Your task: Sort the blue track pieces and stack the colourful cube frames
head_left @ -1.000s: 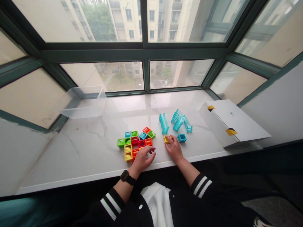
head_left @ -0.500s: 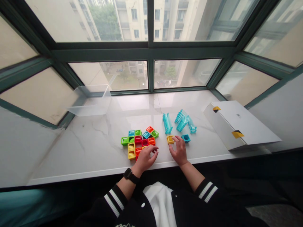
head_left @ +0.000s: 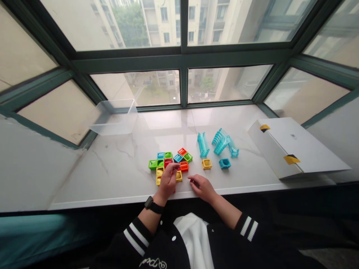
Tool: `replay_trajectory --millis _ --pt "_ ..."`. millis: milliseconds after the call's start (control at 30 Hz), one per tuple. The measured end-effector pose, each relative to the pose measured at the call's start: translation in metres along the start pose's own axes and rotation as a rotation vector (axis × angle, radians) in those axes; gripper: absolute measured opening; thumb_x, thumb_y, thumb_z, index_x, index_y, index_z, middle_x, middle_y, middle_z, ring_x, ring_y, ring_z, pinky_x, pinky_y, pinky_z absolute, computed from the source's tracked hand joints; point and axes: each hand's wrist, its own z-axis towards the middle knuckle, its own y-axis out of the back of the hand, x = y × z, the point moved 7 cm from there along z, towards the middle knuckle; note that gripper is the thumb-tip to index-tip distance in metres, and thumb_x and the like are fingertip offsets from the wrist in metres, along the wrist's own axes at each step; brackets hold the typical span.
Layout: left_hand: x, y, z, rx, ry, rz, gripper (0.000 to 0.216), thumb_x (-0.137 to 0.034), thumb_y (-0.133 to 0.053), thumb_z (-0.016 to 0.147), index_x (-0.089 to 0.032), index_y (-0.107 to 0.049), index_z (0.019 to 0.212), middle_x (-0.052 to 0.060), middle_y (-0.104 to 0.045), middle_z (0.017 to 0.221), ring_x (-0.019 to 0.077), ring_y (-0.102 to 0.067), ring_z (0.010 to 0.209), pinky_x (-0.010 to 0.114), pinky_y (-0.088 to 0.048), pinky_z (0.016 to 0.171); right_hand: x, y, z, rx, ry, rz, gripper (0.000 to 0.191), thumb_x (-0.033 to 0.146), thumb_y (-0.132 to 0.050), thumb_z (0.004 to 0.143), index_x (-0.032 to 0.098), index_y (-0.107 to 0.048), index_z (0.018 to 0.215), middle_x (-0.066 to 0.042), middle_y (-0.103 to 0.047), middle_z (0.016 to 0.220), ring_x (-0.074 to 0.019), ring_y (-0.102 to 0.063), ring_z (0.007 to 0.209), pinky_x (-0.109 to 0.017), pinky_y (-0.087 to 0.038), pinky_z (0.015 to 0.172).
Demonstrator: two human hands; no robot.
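Observation:
My left hand [head_left: 168,180] rests on a flat cluster of bright plastic square blocks [head_left: 168,160] in green, blue, red, orange and yellow, and its fingers hide the cluster's lower part. My right hand [head_left: 202,188] lies near the sill's front edge, fingers curled, with a small reddish bit perhaps at the fingertips. Just above it sit a yellow square block [head_left: 206,163] and a blue one [head_left: 224,163], both untouched. Farther back lie transparent turquoise ribbed pieces [head_left: 203,145], with a curved stack [head_left: 221,142] beside them.
A clear plastic tub [head_left: 114,118] stands at the back left of the white marble sill [head_left: 112,175]. A white folded board with yellow-black tape [head_left: 291,147] lies at the right. Green-framed windows rise behind the sill.
My right hand has left the yellow block and drawn back toward the sill's edge. My left hand has moved up onto the cluster, covering its front blocks. The view has shifted slightly.

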Motion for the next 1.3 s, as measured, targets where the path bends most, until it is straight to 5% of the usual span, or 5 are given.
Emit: replay_trajectory --millis 133,467,700,1033,1300 --pt "0.001 0.022 0.001 -0.106 -0.073 0.286 0.03 -0.018 -0.043 0.103 -0.026 -0.063 0.124 0.009 -0.067 0.122 0.0267 -0.061 0.121 0.051 -0.047 0.112 -0.002 0.001 0.0 0.004 -0.004 -0.003 0.029 0.023 -0.055 0.099 0.026 -0.069 0.125 -0.006 -0.074 0.1 -0.0223 -0.07 0.093 -0.037 -0.056 0.089" --pt "0.026 -0.008 -0.01 0.148 -0.096 0.669 0.035 -0.019 -0.05 0.101 -0.027 -0.069 0.129 0.009 -0.061 0.147 0.0317 -0.051 0.139 0.061 -0.031 0.124 0.01 -0.003 0.0 0.048 0.028 -0.064 0.051 0.02 -0.06 0.096 0.03 -0.058 0.145 -0.006 -0.07 0.114 -0.0178 -0.066 0.082 -0.035 -0.057 0.087" --pt "0.022 -0.011 -0.009 0.217 -0.103 0.806 0.044 -0.031 -0.053 0.104 -0.037 -0.061 0.147 0.009 -0.054 0.156 0.0324 -0.045 0.146 0.062 -0.026 0.127 0.028 -0.016 0.011 0.128 0.062 -0.131 0.063 0.02 -0.064 0.093 0.03 -0.05 0.154 -0.01 -0.063 0.131 -0.0251 -0.065 0.111 -0.04 -0.055 0.099" --pt "0.027 -0.014 -0.011 0.279 -0.107 0.833 0.055 -0.023 -0.057 0.096 -0.038 -0.06 0.149 0.009 -0.048 0.161 0.0349 -0.04 0.151 0.063 -0.02 0.129 0.026 -0.032 0.019 0.186 0.04 -0.308 0.05 0.019 -0.064 0.093 0.024 -0.059 0.143 -0.014 -0.063 0.14 -0.0314 -0.064 0.122 -0.047 -0.053 0.103" --pt "0.029 -0.011 -0.011 0.225 -0.131 0.831 0.04 -0.038 -0.05 0.106 -0.037 -0.066 0.142 0.008 -0.053 0.157 0.0324 -0.043 0.148 0.061 -0.022 0.129 0.003 -0.009 0.014 0.004 -0.083 -0.09 0.02 0.013 -0.055 0.092 0.022 -0.063 0.108 -0.007 -0.072 0.103 -0.0226 -0.068 0.091 -0.035 -0.054 0.086"
